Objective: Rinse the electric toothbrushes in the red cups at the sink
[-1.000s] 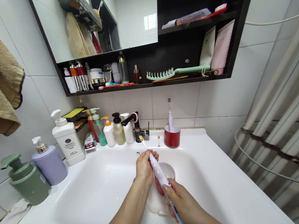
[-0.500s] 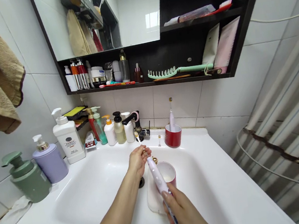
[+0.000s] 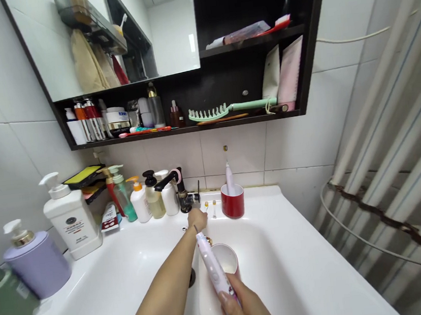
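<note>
In my right hand [image 3: 239,304] is a pale pink electric toothbrush handle [image 3: 213,267], tilted up over the sink, my fingers closed round its lower part. Its thin metal shaft stands bare at the top. My left hand [image 3: 197,219] reaches to the sink's back ledge, beside the tap's base, its fingers closed on a small toothbrush head [image 3: 206,206]; the fingertips are partly hidden. Right of it, a second brush head [image 3: 214,209] is on the ledge. A red cup [image 3: 233,201] stands further right, with another electric toothbrush [image 3: 229,178] upright in it.
Inside the white sink [image 3: 271,272], a red cup with a white inside [image 3: 226,257] and a white case-like object [image 3: 209,306] sit below my right hand. The black tap [image 3: 169,179] rises at the back. Several pump bottles [image 3: 154,197] line the left ledge. A cabinet shelf [image 3: 187,129] overhangs.
My left hand has moved from in front of the toothbrush handle to the back ledge with the brush head. The handle stays in my right hand. The view has shifted rightward.
</note>
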